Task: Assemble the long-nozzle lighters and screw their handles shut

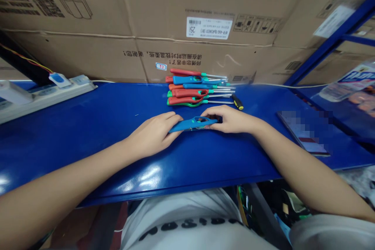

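A blue lighter casing (187, 125) is held level just above the blue tabletop, between my two hands. My left hand (154, 133) is closed on its handle end. The fingers of my right hand (225, 120) pinch its other end, around the trigger opening; the fingertips partly hide what is there. Beyond my hands lies a pile of long-necked lighters (190, 93) in red, blue, orange and green, their metal tubes pointing right. A small black and yellow screwdriver (238, 102) rests by the tube ends, near my right hand.
Large cardboard boxes (164, 11) wall off the back of the blue table (102, 140). A white power strip (49, 95) lies at the left. On the right are a flat, partly blurred tablet-like object (304, 134), a clear plastic package (348, 84) and blue shelf bars (325, 49).
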A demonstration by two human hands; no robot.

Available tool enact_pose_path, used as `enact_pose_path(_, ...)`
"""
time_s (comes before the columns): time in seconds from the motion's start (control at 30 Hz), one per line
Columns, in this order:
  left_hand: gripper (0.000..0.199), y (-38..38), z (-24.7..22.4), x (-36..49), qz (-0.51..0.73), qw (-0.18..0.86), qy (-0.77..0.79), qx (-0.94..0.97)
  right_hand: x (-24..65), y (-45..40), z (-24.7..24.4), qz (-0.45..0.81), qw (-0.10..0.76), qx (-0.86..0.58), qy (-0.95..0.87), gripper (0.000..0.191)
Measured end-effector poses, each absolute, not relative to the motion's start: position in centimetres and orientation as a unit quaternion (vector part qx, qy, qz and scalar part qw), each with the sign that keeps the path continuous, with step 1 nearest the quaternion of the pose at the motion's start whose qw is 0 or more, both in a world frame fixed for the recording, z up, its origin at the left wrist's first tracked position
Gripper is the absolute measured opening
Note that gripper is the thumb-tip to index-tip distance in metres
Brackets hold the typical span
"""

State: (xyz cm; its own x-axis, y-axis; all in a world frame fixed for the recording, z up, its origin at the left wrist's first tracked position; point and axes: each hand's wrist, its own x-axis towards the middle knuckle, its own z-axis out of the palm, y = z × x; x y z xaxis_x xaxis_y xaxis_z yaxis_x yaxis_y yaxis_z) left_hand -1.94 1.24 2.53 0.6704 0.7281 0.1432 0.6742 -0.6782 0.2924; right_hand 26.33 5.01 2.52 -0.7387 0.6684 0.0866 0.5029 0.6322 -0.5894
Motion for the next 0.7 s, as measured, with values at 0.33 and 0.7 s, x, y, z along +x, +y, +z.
enact_pose_path(0.33,0.026,1.47,1.92,-2.1,0.142,0.157,0.38,0.9,26.61,5.01,2.61,0.289,0.134,-0.329,-0.889,0.027)
enact_pose_path(0.7,0.024,1.48,2.06,-1.96,0.163,0.168,0.383,0.894,26.17,4.82,2.53,0.255,0.14,-0.321,-0.901,0.024)
